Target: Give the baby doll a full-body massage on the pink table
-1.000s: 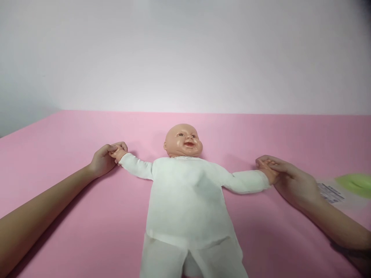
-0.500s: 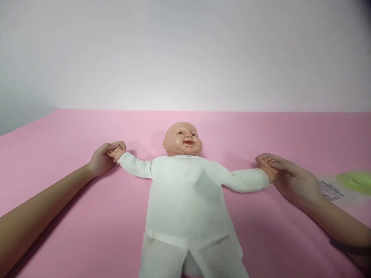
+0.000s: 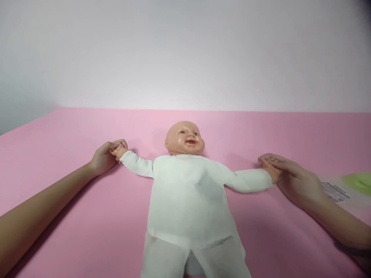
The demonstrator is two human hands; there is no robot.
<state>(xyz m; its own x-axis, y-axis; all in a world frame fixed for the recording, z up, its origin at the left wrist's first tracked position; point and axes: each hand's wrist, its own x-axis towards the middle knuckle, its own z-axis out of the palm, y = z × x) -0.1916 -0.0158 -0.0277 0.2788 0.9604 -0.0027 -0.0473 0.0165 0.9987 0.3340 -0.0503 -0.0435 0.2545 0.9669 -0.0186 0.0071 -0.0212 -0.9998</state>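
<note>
A baby doll [image 3: 191, 197] with a white cloth body and a smooth plastic head lies on its back on a pink surface [image 3: 95, 216]. Both its arms are stretched out sideways. My left hand [image 3: 106, 156] is closed around the doll's hand on the left side, thumb on top. On the other side, my right hand [image 3: 298, 179] grips the doll's other hand between thumb and fingers. The lower ends of the doll's legs run out of the frame.
A clear package [image 3: 336, 192] with printed text and something light green [image 3: 359, 181] in it lies at the right edge, partly behind my right forearm. A pale wall [image 3: 185, 58] rises behind the pink surface.
Everything sits slightly further right in the picture, mostly from a small shift of the view. Both hands keep hold of the doll's hands, and its arms stay spread.
</note>
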